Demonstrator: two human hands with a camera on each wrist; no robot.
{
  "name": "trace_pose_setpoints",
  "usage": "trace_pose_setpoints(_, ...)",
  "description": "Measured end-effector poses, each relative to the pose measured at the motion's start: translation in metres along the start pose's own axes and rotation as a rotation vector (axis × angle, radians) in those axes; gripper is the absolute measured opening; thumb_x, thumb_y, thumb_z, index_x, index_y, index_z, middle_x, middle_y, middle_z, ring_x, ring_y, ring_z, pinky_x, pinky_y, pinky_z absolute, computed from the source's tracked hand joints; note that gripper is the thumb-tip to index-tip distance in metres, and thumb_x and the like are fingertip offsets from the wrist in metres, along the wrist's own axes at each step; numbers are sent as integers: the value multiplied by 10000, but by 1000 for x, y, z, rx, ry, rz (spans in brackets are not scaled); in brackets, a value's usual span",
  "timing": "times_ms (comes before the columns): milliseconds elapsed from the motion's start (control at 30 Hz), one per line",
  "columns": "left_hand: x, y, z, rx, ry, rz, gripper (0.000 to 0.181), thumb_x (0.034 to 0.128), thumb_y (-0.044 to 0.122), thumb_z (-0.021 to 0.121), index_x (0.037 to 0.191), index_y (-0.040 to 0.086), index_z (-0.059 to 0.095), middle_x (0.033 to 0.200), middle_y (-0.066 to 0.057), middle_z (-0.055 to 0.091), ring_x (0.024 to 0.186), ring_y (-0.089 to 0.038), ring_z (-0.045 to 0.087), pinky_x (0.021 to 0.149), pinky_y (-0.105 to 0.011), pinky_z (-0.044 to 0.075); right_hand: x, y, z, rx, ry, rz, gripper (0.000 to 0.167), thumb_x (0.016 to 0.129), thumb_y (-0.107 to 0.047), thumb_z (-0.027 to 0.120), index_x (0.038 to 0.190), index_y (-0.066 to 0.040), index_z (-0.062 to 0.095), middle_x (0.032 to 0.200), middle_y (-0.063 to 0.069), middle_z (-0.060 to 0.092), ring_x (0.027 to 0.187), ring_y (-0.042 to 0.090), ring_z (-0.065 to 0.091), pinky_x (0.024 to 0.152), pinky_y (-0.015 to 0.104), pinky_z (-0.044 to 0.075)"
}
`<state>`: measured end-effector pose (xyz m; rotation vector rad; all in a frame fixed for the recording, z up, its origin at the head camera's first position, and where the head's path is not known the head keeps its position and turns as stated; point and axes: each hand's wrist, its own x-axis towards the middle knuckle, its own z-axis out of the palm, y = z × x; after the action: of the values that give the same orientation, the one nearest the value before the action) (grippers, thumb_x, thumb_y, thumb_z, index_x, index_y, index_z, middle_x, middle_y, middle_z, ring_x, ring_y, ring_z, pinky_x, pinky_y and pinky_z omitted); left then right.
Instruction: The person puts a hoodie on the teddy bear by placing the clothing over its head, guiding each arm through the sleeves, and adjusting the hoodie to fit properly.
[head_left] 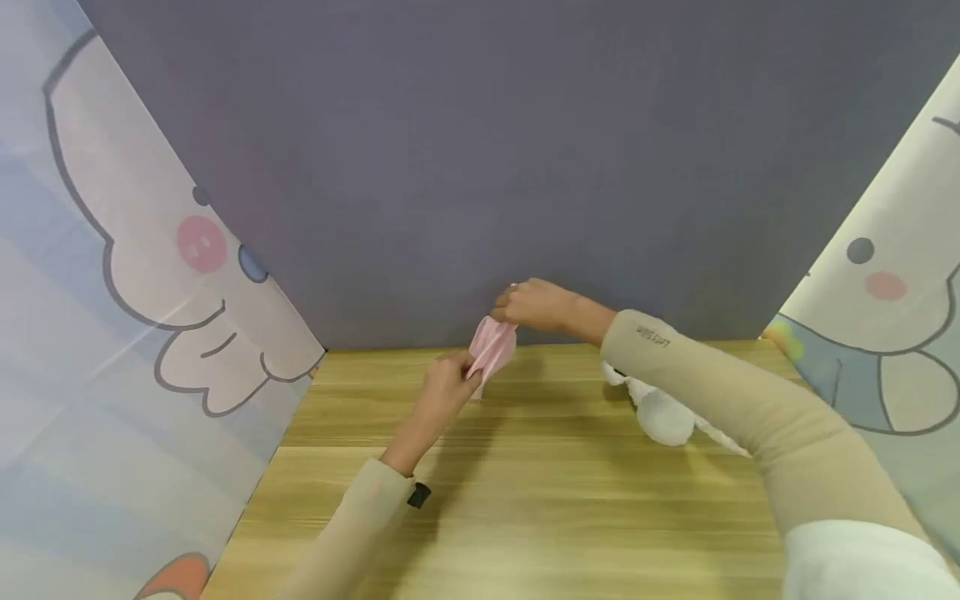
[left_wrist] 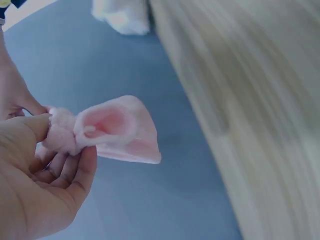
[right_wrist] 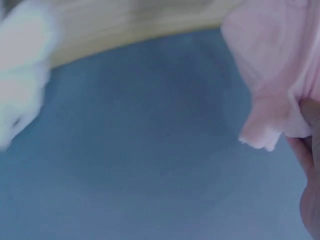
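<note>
Between both hands a small, soft pink fabric piece [head_left: 492,347] hangs stretched above the table; it looks like doll clothing. My left hand [head_left: 448,385] pinches its lower end between thumb and fingers. The upper end is gripped by my right hand [head_left: 537,304], whose fingertips are partly hidden. In the left wrist view, the pink fabric [left_wrist: 145,125] shows a gathered band under the left thumb and a round opening beside it. A white plush toy [head_left: 665,417] lies on the table below the right forearm, which partly covers it.
The wood-grain table [head_left: 570,500] ends against a grey back panel [head_left: 480,167]. Curtains with cartoon prints hang at the left [head_left: 67,400] and right [head_left: 915,333]. A small black object [head_left: 419,495] sits at the left cuff.
</note>
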<state>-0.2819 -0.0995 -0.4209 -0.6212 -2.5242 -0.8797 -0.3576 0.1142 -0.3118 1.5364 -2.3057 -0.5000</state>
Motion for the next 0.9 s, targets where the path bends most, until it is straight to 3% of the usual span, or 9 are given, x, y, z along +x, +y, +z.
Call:
trace_pose_setpoints(167,26,34,23,3,33,51,109,880,39,763,833,37,664,804,-66,632,657,-142,557,547,-219,452,-49,30,-8,-32,116,-63,232,875,17,731,1092,-64,718,1093,76,721,994,226,693,780,370,593)
trace_pose_setpoints(333,52,62,50,19,67,102,123,855,56,792,890,47,675,868,-66,654,697,-158,596,593,-236,478,-101,53,-11,-73,207,-66,256,824,45,765,1057,-48,715,1084,92,727,984,241,702,796,377,593)
trace_pose_setpoints(500,73,92,82,61,112,177,160,862,107,809,975,64,704,959,-56,687,803,-182,678,701,-240,547,-152,65,-12,-86,319,-23,312,735,88,796,1004,-49,716,1052,85,724,940,284,704,767,432,590)
trace_pose_setpoints(700,83,124,116,86,183,277,191,883,112,797,1044,78,701,1041,-40,670,958,-186,660,856,-242,541,-205,63,-2,-114,476,92,350,673,84,771,1005,-23,730,1043,106,731,956,333,694,727,500,577)
trace_pose_setpoints(800,90,139,129,95,177,337,211,919,111,759,1114,95,679,1117,-21,650,1019,-181,623,926,-213,506,-230,62,5,-123,561,161,308,706,85,731,1002,-1,735,1025,144,730,944,359,683,697,527,565)
trace_pose_setpoints(900,97,150,143,118,118,430,241,952,118,721,1183,107,655,1181,-6,634,1082,-172,607,998,-176,455,-257,59,16,-129,584,210,131,923,29,607,970,13,728,989,168,717,907,373,670,667,532,555)
